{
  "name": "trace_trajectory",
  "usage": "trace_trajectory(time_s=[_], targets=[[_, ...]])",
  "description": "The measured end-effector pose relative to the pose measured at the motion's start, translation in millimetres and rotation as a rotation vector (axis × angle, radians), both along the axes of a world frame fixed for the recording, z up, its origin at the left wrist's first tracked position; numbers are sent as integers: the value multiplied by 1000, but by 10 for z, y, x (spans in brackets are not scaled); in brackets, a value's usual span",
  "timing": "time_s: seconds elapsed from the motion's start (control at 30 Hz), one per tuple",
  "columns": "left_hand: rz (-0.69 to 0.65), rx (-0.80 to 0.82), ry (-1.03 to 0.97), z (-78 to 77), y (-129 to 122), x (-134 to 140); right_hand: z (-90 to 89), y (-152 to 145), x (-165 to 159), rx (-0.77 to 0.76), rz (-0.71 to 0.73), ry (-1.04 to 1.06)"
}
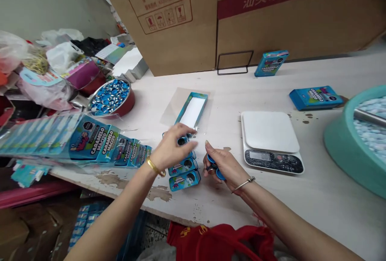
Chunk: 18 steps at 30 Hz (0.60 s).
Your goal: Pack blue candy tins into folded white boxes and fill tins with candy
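Observation:
My left hand (173, 147) is over a short column of small blue boxes (183, 180), fingers spread, the thumb apart from the index finger. Each box seen clearly has a round hole near its right end. The topmost box lies partly under my left fingers; whether they touch it I cannot tell. Just to the right, my right hand (224, 166) is closed around several blue round caps (219, 173), its thumb pointing up. Behind the hands, an open blue box (192, 110) with a white inside rests on a clear plastic sheet (170, 106).
A white kitchen scale (270, 132) sits right of my hands, near a teal tub (340, 144) of pale pieces. Left are a pot (128, 104) of blue caps and a row of plastic-wrapped boxes (87, 138). Large cartons (181, 48) and a wire stand (235, 72) are behind.

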<state>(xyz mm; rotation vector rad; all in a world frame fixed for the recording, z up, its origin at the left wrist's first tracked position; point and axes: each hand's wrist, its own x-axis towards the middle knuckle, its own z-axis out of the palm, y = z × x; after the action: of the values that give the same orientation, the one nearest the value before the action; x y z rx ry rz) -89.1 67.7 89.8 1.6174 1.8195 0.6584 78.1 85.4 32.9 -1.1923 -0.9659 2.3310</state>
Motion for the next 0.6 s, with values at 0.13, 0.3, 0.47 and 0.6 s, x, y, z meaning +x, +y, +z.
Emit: trace_trajectory(time_s=[0.13,0.3,0.47,0.6], targets=[[-11,-56,-132,-40,-258,346,10,-36,-75,76,37,-21],[173,-60,-339,-110,-289,281,23,-96,-106,88,99,11],[316,29,-239,-28,-123,-100,21,-45,29,-45,-26,187],[204,-38,65,-115,-63,-237,-53,-35,114,-128,-61,285]])
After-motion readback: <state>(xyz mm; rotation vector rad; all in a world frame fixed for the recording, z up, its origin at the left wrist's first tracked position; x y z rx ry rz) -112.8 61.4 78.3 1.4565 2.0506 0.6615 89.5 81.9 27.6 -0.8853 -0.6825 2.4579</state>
